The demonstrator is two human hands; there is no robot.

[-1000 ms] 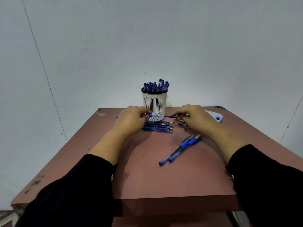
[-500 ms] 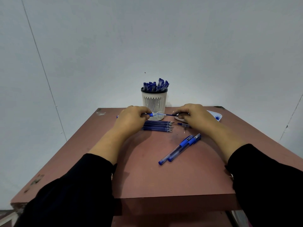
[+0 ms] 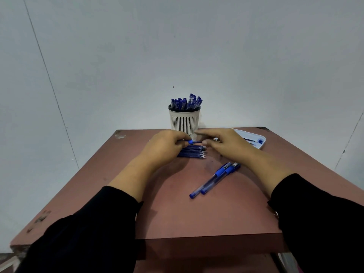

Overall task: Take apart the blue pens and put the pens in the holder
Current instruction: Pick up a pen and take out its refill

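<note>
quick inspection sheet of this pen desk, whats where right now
surface: reddish-brown table, scuffed at its far left corner.
job's things: holder at the far edge, full of blue pens; refills in a row under the hands; two whole pens lying side by side near the right forearm.
clutter: white tray at far right, small blue bits in it.
hands: left hand grips a pen part; right hand pinches its other end.
cables: nothing seen.
surroundings: plain pale wall.
</note>
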